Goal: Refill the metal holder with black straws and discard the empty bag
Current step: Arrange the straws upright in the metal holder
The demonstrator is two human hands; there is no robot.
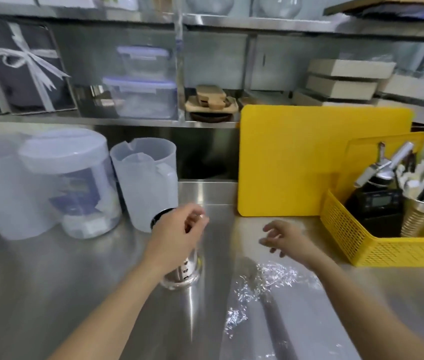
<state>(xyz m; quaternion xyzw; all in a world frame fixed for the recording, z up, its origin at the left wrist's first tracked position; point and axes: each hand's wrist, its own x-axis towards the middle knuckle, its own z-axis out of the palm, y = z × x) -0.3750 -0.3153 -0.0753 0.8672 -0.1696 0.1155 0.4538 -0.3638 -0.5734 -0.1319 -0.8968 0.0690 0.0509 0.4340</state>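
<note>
A perforated metal holder (pixel 183 272) stands on the steel counter (pixel 49 281), its upper part hidden behind my left hand (pixel 177 232). A dark band of black straws (pixel 160 215) shows at the holder's top, left of that hand. My left hand hovers over the holder with fingers loosely curled and nothing visibly held. A clear, crinkled plastic bag (pixel 262 289) lies flat on the counter to the right of the holder. My right hand (pixel 283 239) floats above the bag's far end, fingers spread, holding nothing.
A yellow mesh basket (pixel 377 250) with utensils, a timer and another metal cup sits at the right. A yellow cutting board (pixel 296 162) leans against the back. Translucent jugs (pixel 145 183) and lidded tubs (pixel 75 183) crowd the left. Shelves run above.
</note>
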